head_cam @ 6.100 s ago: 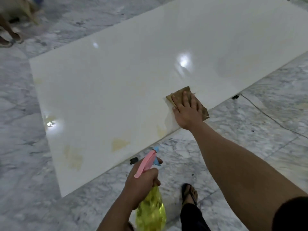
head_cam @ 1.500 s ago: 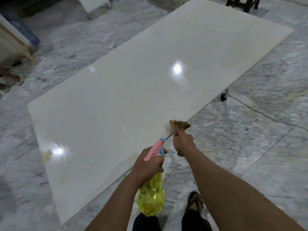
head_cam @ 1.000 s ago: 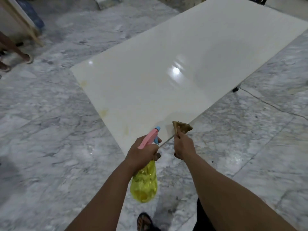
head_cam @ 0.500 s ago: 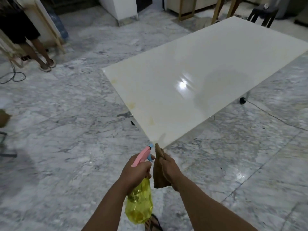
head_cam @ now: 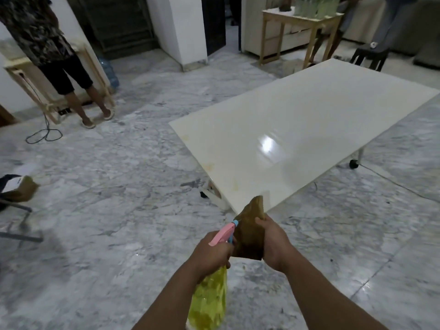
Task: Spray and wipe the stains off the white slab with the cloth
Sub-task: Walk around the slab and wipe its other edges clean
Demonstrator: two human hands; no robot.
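Observation:
The white slab (head_cam: pixel 297 129) lies glossy on a low wheeled frame, stretching from its near corner up to the right. Faint yellow stains (head_cam: pixel 208 166) sit along its left edge near that corner. My left hand (head_cam: pixel 213 254) grips a yellow spray bottle (head_cam: pixel 209 301) with a pink trigger and blue nozzle, held off the slab below the near corner. My right hand (head_cam: pixel 275 241) holds the brown cloth (head_cam: pixel 250 232) upright beside the nozzle, its tip overlapping the slab's corner in view.
A person (head_cam: pixel 59 65) stands at the far left by a wooden frame, with a cable (head_cam: pixel 44 135) looped on the marble floor. A wooden table (head_cam: pixel 300 27) and dark stool (head_cam: pixel 370 54) stand behind the slab. A caster (head_cam: pixel 353 164) and cord lie right.
I have stepped back round the slab's near corner, so the view lifted and the room shows. The cloth came off the slab edge and now hangs upright in my right hand by the nozzle.

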